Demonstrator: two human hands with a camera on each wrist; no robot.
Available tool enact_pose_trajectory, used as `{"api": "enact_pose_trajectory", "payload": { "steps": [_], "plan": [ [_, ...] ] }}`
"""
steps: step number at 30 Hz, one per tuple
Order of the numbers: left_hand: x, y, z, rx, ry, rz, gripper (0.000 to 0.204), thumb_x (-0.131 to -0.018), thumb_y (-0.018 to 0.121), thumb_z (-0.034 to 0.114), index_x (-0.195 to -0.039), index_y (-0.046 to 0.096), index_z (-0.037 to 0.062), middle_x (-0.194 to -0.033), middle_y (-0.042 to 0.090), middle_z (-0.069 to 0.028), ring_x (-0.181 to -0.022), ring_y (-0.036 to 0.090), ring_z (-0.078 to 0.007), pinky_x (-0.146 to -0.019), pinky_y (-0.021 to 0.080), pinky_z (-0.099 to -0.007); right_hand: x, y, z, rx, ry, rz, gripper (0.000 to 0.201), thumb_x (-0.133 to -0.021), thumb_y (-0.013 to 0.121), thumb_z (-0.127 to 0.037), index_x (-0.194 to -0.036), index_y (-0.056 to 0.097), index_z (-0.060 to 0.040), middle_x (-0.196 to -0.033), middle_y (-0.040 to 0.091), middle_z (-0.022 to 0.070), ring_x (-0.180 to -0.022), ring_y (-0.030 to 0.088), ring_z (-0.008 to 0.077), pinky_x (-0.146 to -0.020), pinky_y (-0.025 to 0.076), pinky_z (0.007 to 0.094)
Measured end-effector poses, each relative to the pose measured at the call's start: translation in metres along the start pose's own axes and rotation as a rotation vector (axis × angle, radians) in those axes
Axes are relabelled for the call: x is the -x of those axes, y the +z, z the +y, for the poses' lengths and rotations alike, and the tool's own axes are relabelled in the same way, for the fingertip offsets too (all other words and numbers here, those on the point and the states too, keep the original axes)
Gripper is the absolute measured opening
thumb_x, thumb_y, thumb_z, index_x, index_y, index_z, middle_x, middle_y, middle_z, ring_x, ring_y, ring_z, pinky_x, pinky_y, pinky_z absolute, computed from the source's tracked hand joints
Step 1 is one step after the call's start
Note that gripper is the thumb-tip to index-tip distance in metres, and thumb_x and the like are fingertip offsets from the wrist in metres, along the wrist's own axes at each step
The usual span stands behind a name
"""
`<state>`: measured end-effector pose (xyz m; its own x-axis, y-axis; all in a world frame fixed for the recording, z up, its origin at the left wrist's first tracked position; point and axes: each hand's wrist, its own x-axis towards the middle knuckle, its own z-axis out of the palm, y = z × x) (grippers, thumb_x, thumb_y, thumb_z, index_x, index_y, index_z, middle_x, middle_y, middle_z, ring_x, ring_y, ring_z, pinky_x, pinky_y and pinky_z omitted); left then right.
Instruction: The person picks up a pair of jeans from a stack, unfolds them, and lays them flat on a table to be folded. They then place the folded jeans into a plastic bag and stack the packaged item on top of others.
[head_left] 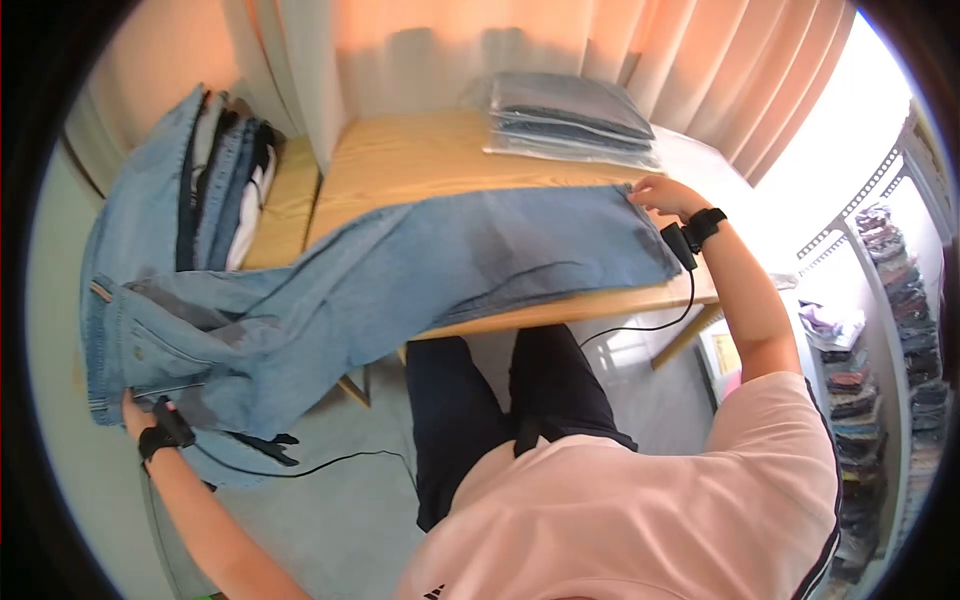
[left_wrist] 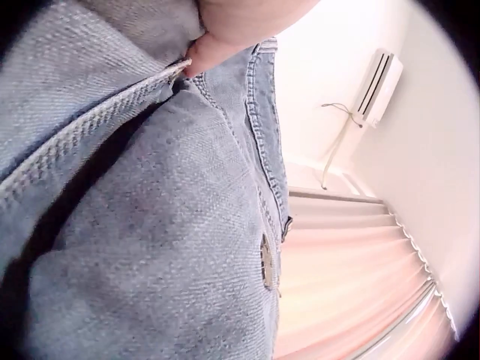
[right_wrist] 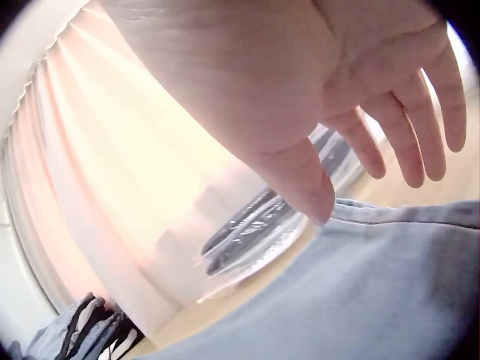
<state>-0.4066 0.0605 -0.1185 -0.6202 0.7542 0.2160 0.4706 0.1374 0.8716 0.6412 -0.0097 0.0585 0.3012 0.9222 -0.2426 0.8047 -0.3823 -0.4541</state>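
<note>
jeans (head_left: 400,280) stretched between left hand (head_left: 135,412) and right hand (head_left: 665,195) over table (head_left: 420,160).

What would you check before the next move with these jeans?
1. Left hand grips the waist end of the jeans: ok, the left wrist view shows a finger tucked into the denim.
2. Right hand holds the leg hem: cannot tell; the right wrist view shows the fingers spread, the thumb tip at the hem.
3. Legs lie flat on the table: ok, though dark creases show mid-leg.
4. Waist end is on the table: not ok, it hangs off the near left edge.
5. Bagged stack is apart from the jeans: ok.
6. Wrist cable is free of the denim: ok, it hangs below the table edge.
</note>
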Motion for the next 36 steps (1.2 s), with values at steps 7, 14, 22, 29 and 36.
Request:
{"api": "enact_pose_trajectory", "payload": {
  "steps": [7, 14, 22, 29, 36],
  "plan": [
    [0.032, 0.0, 0.06, 0.783, -0.504, 0.011, 0.056, -0.084, 0.063, 0.024, -0.129, 0.044, -0.0022, -0.13, 0.048, -0.0148, -0.118, 0.047, -0.0284, -0.101, 0.036, -0.0324, 0.036, 0.033, 0.068, -0.32, 0.383, 0.081, 0.046, -0.083, 0.063, -0.045, -0.103, 0.062, -0.004, -0.092, 0.061, 0.0077, -0.083, 0.057, 0.0181, -0.074, 0.048, 0.0311],
    [0.011, -0.025, 0.039, 0.199, 0.077, -0.066, 0.058, -0.086, 0.057, 0.039, -0.128, 0.045, 0.0011, -0.127, 0.048, -0.0132, -0.116, 0.045, -0.0296, -0.097, 0.038, -0.0398, 0.017, 0.058, 0.051, -0.781, 0.405, 0.065, 0.052, -0.085, 0.066, -0.032, -0.113, 0.055, 0.0104, -0.11, 0.061, 0.0194, -0.092, 0.063, 0.027, -0.07, 0.054, 0.0407],
    [0.043, -0.009, 0.244, 0.635, -0.34, -0.064, 0.059, -0.086, 0.057, 0.041, -0.127, 0.046, 0.0007, -0.127, 0.049, -0.0144, -0.114, 0.049, -0.0315, -0.095, 0.04, -0.0442, 0.043, -0.015, 0.015, -1.097, -0.168, 0.361, 0.041, -0.091, 0.059, -0.029, -0.11, 0.057, 0.0069, -0.101, 0.064, 0.0132, -0.087, 0.061, 0.0177, -0.076, 0.05, 0.0292],
    [0.053, 0.082, 0.376, 0.723, -0.325, -0.398, 0.057, -0.084, 0.057, 0.047, -0.117, 0.054, 0.0006, -0.115, 0.06, -0.0131, -0.1, 0.059, -0.0292, -0.082, 0.05, -0.0399, 0.066, -0.154, 0.102, -0.635, -0.316, 0.785, 0.035, -0.09, 0.059, -0.031, -0.107, 0.06, 0.0001, -0.092, 0.063, 0.0066, -0.082, 0.056, 0.0104, -0.072, 0.046, 0.0227],
    [0.112, 0.17, 0.34, 0.869, -0.409, -0.558, 0.054, -0.083, 0.061, 0.043, -0.116, 0.056, 0.0008, -0.115, 0.06, -0.0142, -0.104, 0.056, -0.0342, -0.094, 0.043, -0.0458, 0.076, -0.161, 0.267, -0.529, 0.047, 0.945, 0.036, -0.091, 0.058, -0.035, -0.107, 0.06, -0.0029, -0.087, 0.061, 0.0034, -0.081, 0.054, 0.0093, -0.072, 0.042, 0.0219]
  ]
}}
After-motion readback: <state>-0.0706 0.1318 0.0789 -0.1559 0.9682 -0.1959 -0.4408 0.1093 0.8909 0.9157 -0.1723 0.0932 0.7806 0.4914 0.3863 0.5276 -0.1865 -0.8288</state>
